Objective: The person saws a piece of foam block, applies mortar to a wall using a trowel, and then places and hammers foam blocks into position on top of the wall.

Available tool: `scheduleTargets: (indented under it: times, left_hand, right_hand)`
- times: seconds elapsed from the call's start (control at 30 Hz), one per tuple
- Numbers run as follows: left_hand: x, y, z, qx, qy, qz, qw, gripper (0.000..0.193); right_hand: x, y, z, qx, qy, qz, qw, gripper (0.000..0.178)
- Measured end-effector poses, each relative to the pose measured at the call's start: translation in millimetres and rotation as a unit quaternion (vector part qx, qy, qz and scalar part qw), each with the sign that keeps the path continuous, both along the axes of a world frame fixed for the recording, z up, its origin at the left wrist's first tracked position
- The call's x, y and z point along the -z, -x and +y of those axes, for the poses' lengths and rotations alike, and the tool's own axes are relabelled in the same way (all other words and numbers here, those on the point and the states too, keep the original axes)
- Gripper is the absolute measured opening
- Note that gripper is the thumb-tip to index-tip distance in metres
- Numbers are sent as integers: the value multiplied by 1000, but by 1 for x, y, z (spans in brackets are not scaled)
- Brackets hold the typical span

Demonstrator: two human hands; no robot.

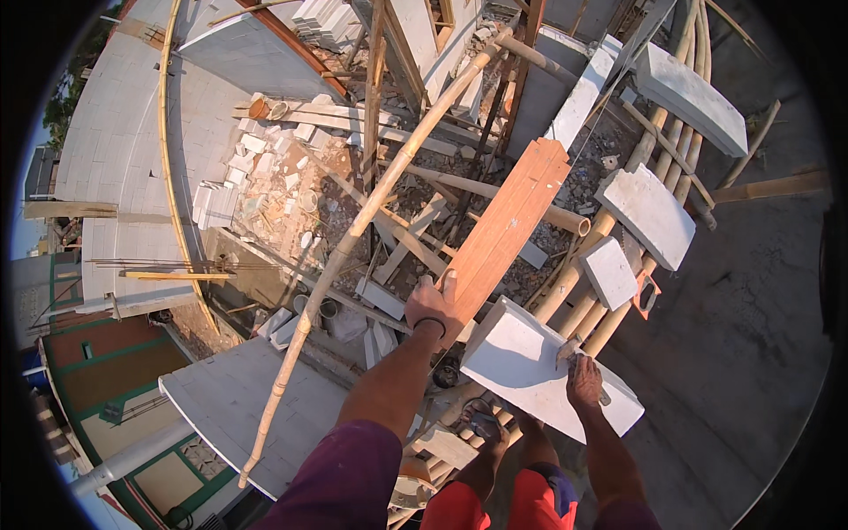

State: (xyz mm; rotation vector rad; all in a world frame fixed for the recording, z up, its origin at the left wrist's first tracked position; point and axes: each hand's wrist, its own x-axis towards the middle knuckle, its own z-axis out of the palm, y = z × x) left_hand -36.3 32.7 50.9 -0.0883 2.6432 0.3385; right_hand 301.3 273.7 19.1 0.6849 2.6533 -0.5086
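Observation:
My left hand (433, 305) is closed around the left edge of a long reddish-brown wooden plank (508, 234), with the thumb on its upper face. The plank slants away toward the upper right, its far end stepped. My right hand (585, 383) is closed on what looks like a hammer, its greyish head (568, 351) beyond the fingers. Below that hand lies a large white block (521, 353), partly in shadow. The near end of the plank reaches close to this block's left end.
Bamboo poles (574, 309) on my right carry several white blocks (649, 216) and an orange tool (647, 296). A slanting bamboo pole (353, 238) crosses the left side. Rubble (291, 190) covers the ground far below. My sandalled foot (483, 420) stands on bamboo.

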Motion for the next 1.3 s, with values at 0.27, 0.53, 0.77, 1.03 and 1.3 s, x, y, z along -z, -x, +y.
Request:
scheduleTargets:
  times: [0.27,0.53,0.77,1.03,1.3]
  left_hand:
    - [3,0,-5,7,-4,2,1000,64]
    - [4,-1,-7,10,-27,-3,1000,63]
    - [2,3,-10,8,-37,-41,998,66]
    - [-8,6,-16,14,-41,-51,998,68]
    - [-15,14,-16,-10,-77,-90,993,70]
  right_hand:
    - [-75,-35,-19,153,-19,24,988,26]
    - [-200,-149,50,213,-179,-37,960,29]
    - [-327,-180,90,189,-258,-120,940,25]
    - [-386,-158,97,163,-268,-66,947,25]
    - [-279,-37,133,68,-178,-17,981,23]
